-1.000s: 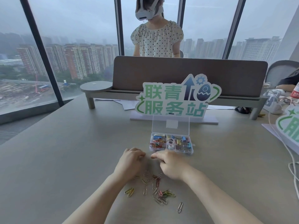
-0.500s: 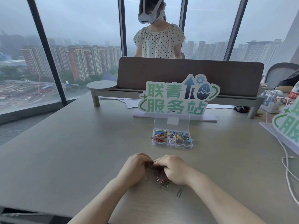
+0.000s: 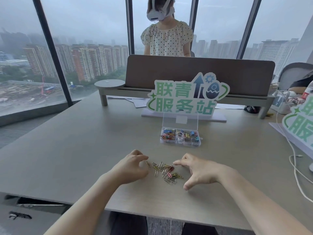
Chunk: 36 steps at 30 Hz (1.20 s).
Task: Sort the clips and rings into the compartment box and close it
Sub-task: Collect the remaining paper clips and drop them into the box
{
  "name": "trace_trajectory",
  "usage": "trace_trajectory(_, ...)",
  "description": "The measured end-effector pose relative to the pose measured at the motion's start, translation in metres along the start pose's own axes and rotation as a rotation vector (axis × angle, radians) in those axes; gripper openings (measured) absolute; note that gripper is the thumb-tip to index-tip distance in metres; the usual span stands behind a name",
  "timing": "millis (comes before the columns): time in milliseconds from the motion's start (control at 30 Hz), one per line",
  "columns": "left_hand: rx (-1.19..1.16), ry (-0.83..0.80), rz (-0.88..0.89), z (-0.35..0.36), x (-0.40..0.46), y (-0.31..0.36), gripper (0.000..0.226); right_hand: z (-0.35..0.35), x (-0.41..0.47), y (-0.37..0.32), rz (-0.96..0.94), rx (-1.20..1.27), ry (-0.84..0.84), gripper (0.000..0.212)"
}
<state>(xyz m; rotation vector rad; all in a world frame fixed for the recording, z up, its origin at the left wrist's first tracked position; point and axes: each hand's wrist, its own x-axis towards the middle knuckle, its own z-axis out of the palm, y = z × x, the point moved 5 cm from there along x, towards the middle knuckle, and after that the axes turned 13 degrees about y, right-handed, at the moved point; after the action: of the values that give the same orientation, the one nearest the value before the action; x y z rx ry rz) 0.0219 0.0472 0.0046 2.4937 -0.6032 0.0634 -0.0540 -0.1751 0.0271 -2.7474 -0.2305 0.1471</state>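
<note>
A heap of coloured paper clips (image 3: 166,171) lies on the grey table near its front edge. My left hand (image 3: 131,166) rests just left of the heap, fingers loosely curled, with its fingertips beside one stray clip (image 3: 148,164). On the right side, my right hand (image 3: 199,171) has spread, bent fingers cupped toward the heap, and its index tip touches the top of the heap. Neither hand holds anything. Farther back stands the clear compartment box (image 3: 180,145), its lid (image 3: 180,123) upright, with clips, rings and binder clips inside.
A green and white sign (image 3: 186,95) on a white base stands right behind the box. A desk shelf (image 3: 199,77) and a person lie beyond it. White cables (image 3: 294,165) and a second sign (image 3: 301,126) crowd the right side.
Both hands drew the scattered clips into one tight heap, then moved apart, uncovering it. The camera view has dropped a little toward the table's front edge.
</note>
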Motion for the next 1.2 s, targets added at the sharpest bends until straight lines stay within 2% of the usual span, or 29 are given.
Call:
trace_trajectory(167,-0.002,-0.057,0.074,0.005,-0.003,-0.006,0.055,0.006,0.003,-0.001,0.034,0.055,0.041,0.076)
trace_trajectory(433,-0.058,0.088,0.147,0.016,0.003,0.012,0.031,0.015,0.023,-0.022,-0.029,0.111,0.137,0.053)
trace_trajectory(533,-0.095,0.128,0.130,0.017,0.004,0.020,0.029,0.015,0.027,-0.027,-0.033,0.145,0.193,0.045)
trace_trajectory(600,-0.102,0.146,0.101,0.013,0.004,0.020,0.036,0.011,0.025,-0.026,-0.008,0.165,0.196,0.050)
trace_trajectory(700,-0.046,0.080,0.067,0.011,0.000,0.018,0.062,0.011,0.019,-0.024,0.018,0.084,0.108,0.084)
trace_trajectory(767,0.029,0.001,0.066,0.014,-0.004,0.023,0.082,0.015,0.018,-0.028,0.017,0.006,0.077,0.096)
trace_trajectory(833,0.070,-0.043,0.091,0.018,-0.006,0.034,0.086,0.019,0.020,-0.035,0.003,-0.013,0.084,0.087)
trace_trajectory(933,0.056,-0.055,0.120,0.022,-0.006,0.044,0.071,0.019,0.025,-0.041,-0.007,-0.026,0.123,0.056)
trace_trajectory(1033,-0.014,-0.084,0.105,0.026,-0.003,0.045,0.056,0.019,0.029,-0.041,-0.001,-0.016,0.162,0.035)
trace_trajectory(1200,0.000,0.019,0.074,0.026,0.004,0.047,0.032,0.018,0.035,-0.040,0.010,-0.035,0.269,0.022)
